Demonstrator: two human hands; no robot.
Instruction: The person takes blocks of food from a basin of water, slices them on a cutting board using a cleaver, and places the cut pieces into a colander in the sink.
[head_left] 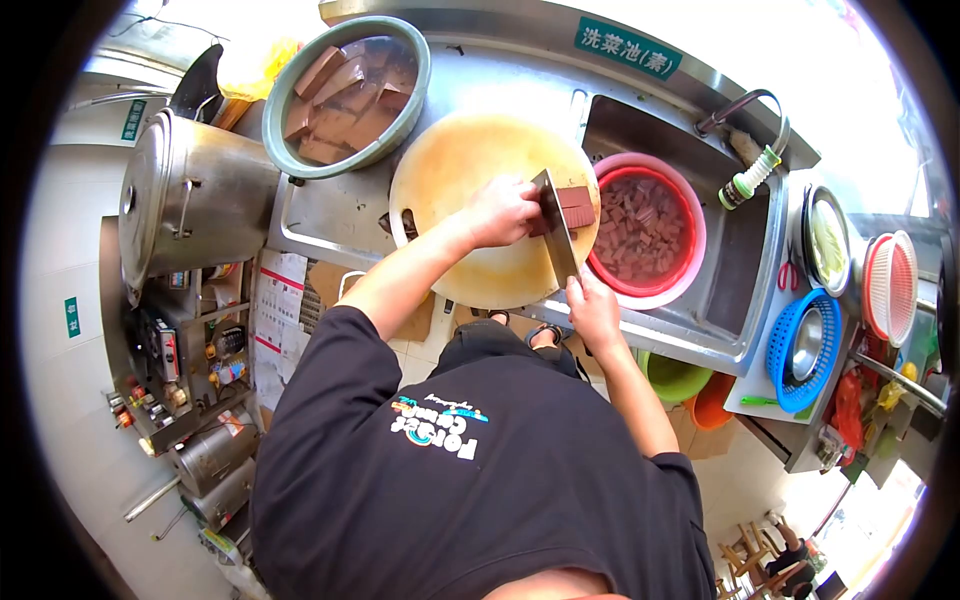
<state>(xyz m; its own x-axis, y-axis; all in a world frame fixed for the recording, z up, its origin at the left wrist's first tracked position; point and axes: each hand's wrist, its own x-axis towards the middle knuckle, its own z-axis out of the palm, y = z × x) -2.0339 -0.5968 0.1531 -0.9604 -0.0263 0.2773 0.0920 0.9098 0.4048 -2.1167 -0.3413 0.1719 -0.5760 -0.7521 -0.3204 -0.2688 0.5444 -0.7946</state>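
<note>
My right hand [592, 305] is wrapped round the handle of a cleaver [556, 225], whose broad blade stands across a round yellowish cutting board [470, 270]. Curled fingers of my left hand [508, 212] rest close against the far end of the blade; what they grip is hidden. Just right of the blade lies a reddish-brown block, apparently blood curd [575, 205], with cut lines across it. A small bit of it shows left of the blade. In the sink, a red basin [690, 225] holds many small cubes of the same stuff in liquid.
At the back left, a grey-green basin [424, 85] holds large brown slabs in water. Right of the board is the metal sink [735, 280] with a faucet [740, 105]. A blue basket [800, 400] stands at the right, a large steel pot [215, 200] at the left.
</note>
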